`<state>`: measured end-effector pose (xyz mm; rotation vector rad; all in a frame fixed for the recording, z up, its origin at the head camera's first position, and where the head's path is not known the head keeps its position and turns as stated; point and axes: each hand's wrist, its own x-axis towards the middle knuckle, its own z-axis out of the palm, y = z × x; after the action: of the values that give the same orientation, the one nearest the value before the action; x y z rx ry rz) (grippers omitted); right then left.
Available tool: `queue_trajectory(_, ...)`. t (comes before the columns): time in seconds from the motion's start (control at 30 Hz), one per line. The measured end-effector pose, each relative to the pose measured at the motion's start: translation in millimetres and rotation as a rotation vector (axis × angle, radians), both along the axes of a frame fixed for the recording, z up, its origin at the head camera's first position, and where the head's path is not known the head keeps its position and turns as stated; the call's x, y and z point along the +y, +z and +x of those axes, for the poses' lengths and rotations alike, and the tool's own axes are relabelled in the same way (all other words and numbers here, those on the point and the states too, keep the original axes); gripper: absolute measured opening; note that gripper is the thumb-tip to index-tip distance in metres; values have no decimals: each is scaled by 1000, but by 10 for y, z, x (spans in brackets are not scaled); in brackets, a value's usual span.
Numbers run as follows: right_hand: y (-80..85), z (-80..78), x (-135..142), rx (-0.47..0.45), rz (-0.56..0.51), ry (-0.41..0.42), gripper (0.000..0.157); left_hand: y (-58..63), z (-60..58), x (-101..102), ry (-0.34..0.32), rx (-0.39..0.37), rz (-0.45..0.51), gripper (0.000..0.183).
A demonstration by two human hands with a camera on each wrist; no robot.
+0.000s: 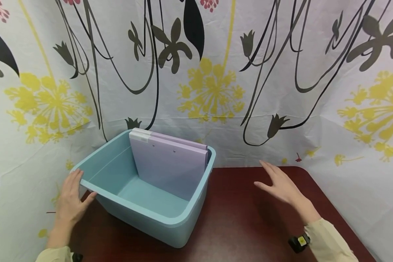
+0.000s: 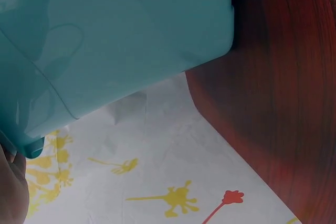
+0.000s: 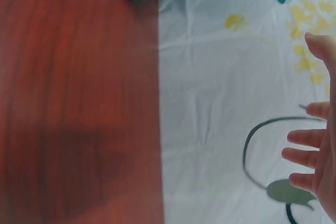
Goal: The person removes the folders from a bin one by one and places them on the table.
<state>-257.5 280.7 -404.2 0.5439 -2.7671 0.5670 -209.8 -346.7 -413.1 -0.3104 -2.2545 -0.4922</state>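
A light blue plastic bin [image 1: 144, 211] sits turned at an angle on the table, seen from outside in both wrist views. Two lilac folders [image 1: 170, 160] with a pale label strip stand on edge inside it, leaning toward its back wall. At the bin's left front corner, my left hand [image 1: 70, 198] touches the rim with fingers extended and thumb spread. That hand shows only partly at the left edge of the left wrist view. To the bin's right, my right hand [image 1: 281, 185] hovers above the table with fingers apart, holding nothing.
The dark red-brown wooden table [image 1: 235, 218] has a rounded far right corner. White cloth with a flower print [image 1: 281, 91] hangs behind and along both sides. A dark band with a small yellow-marked device [image 1: 299, 242] is on the right wrist.
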Motion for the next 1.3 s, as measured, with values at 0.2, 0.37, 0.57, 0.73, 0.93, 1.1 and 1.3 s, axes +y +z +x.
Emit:
queue_trajectory(0.2,191,-49,-176,-7,-31,12,82,-29,-5,18,-12,-15,40,86)
queue_trajectory(0.37,294,-55,-313,-18,-60,26,82,-36,-5,25,-24,8,60,87)
queue_trajectory(0.57,418,-84,-436,0,-38,54,85,-41,-9,26,-30,11,72,84)
queue_trajectory(0.73,539,-124,-516,16,-37,73,85,-55,-20,33,-38,13,95,85)
queue_trajectory(0.93,639,-158,-606,31,-28,101,85,-71,-17,38,-35,16,113,87)
queue_trajectory(1.1,692,-177,-691,49,-32,124,83,-79,-17,33,-36,18,122,87)
queue_trajectory(1.3,764,-197,-781,37,-25,142,82,-91,-28,29,-33,25,126,88)
